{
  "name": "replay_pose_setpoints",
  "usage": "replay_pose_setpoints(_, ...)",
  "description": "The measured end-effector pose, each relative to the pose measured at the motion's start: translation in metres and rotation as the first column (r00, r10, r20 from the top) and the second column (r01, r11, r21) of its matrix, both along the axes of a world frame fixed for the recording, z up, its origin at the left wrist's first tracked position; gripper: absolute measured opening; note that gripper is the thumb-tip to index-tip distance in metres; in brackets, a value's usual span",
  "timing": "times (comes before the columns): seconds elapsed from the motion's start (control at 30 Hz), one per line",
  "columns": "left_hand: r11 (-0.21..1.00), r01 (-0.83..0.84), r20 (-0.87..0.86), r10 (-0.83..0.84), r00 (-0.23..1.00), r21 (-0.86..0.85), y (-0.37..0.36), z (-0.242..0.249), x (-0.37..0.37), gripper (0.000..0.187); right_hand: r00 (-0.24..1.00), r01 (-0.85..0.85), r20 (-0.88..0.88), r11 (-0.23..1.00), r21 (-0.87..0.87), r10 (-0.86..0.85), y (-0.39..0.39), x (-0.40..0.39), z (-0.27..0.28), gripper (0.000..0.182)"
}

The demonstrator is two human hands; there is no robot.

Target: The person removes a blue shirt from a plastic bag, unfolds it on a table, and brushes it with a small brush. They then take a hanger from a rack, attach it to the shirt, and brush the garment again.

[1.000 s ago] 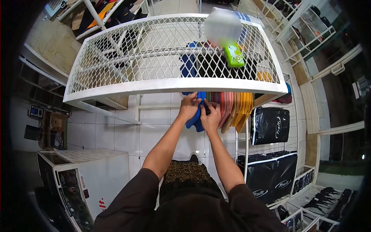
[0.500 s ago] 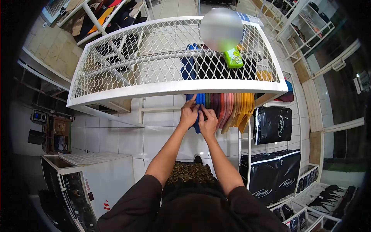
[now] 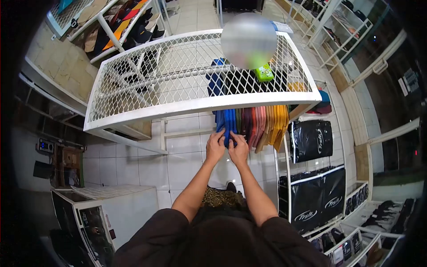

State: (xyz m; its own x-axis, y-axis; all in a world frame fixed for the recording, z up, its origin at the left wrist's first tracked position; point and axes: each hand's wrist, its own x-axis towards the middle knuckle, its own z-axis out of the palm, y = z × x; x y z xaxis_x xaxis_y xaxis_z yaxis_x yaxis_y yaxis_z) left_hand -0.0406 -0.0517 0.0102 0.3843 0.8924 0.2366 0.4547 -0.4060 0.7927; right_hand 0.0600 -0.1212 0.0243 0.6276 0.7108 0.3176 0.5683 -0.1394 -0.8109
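A row of shirts hangs from a rail beneath a white mesh-topped rack (image 3: 200,107), running from blue through dark green, maroon and pink to mustard yellow. At the left end of the row are the blue shirts (image 3: 227,119). My left hand (image 3: 215,146) is closed on the lower edge of a blue shirt, thumb and fingers pinching the cloth. Just to its right, my right hand (image 3: 238,147) pinches the same blue cloth, its fingertips close to those of the left. The yellow shirts (image 3: 279,122) hang untouched at the right end.
On the mesh top sits a bright green pack (image 3: 264,73), partly behind a blurred round patch. Black printed bags (image 3: 312,141) hang on a rack to the right. A white cabinet (image 3: 129,213) stands at lower left. Caps (image 3: 144,33) fill a shelf at upper left.
Both hands have moved down along the blue shirts to their lower edge, the left from higher up the cloth. My view has shifted slightly.
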Motion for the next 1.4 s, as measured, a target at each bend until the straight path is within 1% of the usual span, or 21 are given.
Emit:
replay_pose_setpoints(0.03,0.992,0.01,0.036,-0.006,0.999,-0.123,-0.006,-0.002,-0.009,0.037,1.0,0.004,-0.029,1.0,-0.028,-0.005,-0.009,-0.005,0.006,0.036)
replay_pose_setpoints(0.2,0.972,0.139,0.029,-0.136,0.99,-0.188,-0.048,-0.003,-0.072,0.043,0.98,0.011,-0.197,0.996,-0.084,-0.028,-0.071,-0.026,0.016,0.031)
replay_pose_setpoints(0.27,0.899,0.183,0.019,-0.192,0.981,-0.398,-0.062,-0.008,-0.097,0.044,0.971,0.057,-0.223,0.992,-0.111,-0.081,-0.103,-0.037,0.017,0.027)
replay_pose_setpoints(0.3,0.893,0.222,0.025,-0.231,0.973,-0.393,-0.061,-0.007,-0.102,0.044,0.967,0.07,-0.231,0.986,-0.151,-0.104,-0.117,-0.04,0.016,0.026)
replay_pose_setpoints(0.37,0.815,0.238,0.031,-0.262,0.965,-0.529,-0.066,-0.003,-0.106,0.04,0.952,0.116,-0.254,0.968,-0.224,-0.173,-0.143,-0.04,0.014,0.024)
replay_pose_setpoints(0.47,0.786,0.35,0.021,-0.395,0.918,-0.509,-0.063,-0.002,-0.093,0.038,0.936,0.241,-0.202,0.941,-0.236,-0.29,-0.173,-0.035,0.02,0.022)
replay_pose_setpoints(0.5,0.766,0.371,-0.014,-0.444,0.896,-0.525,-0.062,0.012,-0.082,0.037,0.918,0.298,-0.197,0.926,-0.23,-0.344,-0.179,-0.031,0.022,0.022)
replay_pose_setpoints(0.63,0.678,0.554,0.015,-0.626,0.78,-0.484,-0.065,0.02,-0.041,0.037,0.865,0.443,-0.17,0.878,-0.182,-0.472,-0.192,0.004,0.026,0.018)
replay_pose_setpoints(0.73,0.617,0.641,0.017,-0.714,0.7,-0.456,-0.075,0.029,-0.004,0.037,0.801,0.55,-0.17,0.818,-0.167,-0.574,-0.201,0.042,0.024,0.018)
replay_pose_setpoints(0.87,0.529,0.736,-0.01,-0.815,0.58,-0.422,-0.09,0.028,0.06,0.035,0.687,0.661,-0.303,0.741,-0.116,-0.66,-0.221,0.112,0.001,0.018)
replay_pose_setpoints(0.9,0.508,0.74,-0.028,-0.832,0.555,-0.44,-0.095,0.029,0.081,0.035,0.678,0.676,-0.288,0.728,-0.116,-0.676,-0.227,0.131,-0.004,0.02)
replay_pose_setpoints(0.93,0.509,0.738,-0.034,-0.832,0.553,-0.443,-0.099,0.032,0.105,0.035,0.676,0.677,-0.294,0.727,-0.117,-0.676,-0.235,0.152,-0.024,0.02)
replay_pose_setpoints(1.0,0.446,0.758,-0.063,-0.877,0.476,-0.476,-0.11,0.034,0.153,0.034,0.564,0.723,-0.457,0.679,-0.128,-0.687,-0.248,0.193,-0.065,0.021)
replay_pose_setpoints(1.03,0.425,0.75,-0.048,-0.882,0.468,-0.507,-0.115,0.033,0.181,0.035,0.571,0.72,-0.428,0.678,-0.148,-0.7,-0.255,0.212,-0.075,0.022)
replay_pose_setpoints(1.07,0.426,0.734,-0.062,-0.882,0.467,-0.529,-0.119,0.03,0.208,0.035,0.518,0.738,-0.442,0.644,-0.203,-0.732,-0.259,0.229,-0.088,0.021)
replay_pose_setpoints(1.13,0.388,0.772,-0.078,-0.91,0.407,-0.504,-0.125,0.011,0.273,0.033,0.438,0.762,-0.5,0.604,-0.233,-0.747,-0.266,0.264,-0.121,0.02)
replay_pose_setpoints(1.2,0.375,0.798,-0.069,-0.918,0.39,-0.473,-0.125,-0.042,0.337,0.031,0.409,0.775,-0.48,0.573,-0.267,-0.776,-0.271,0.294,-0.156,0.021)
replay_pose_setpoints(1.23,0.401,0.754,-0.17,-0.914,0.368,-0.52,-0.124,-0.05,0.371,0.031,0.392,0.789,-0.455,0.546,-0.28,-0.8,-0.271,0.307,-0.171,0.022)
replay_pose_setpoints(1.27,0.43,0.706,-0.27,-0.903,0.335,-0.563,-0.122,-0.058,0.404,0.032,0.332,0.805,-0.502,0.517,-0.291,-0.799,-0.269,0.32,-0.176,0.024)
replay_pose_setpoints(1.37,0.512,0.7,-0.243,-0.857,0.454,-0.498,-0.116,-0.127,0.47,0.034,0.244,0.748,-0.551,0.516,-0.416,-0.798,-0.266,0.357,-0.207,0.034)
replay_pose_setpoints(1.4,0.544,0.697,-0.266,-0.838,0.477,-0.466,-0.112,-0.142,0.485,0.035,0.232,0.72,-0.489,0.486,-0.495,-0.841,-0.265,0.365,-0.218,0.043)
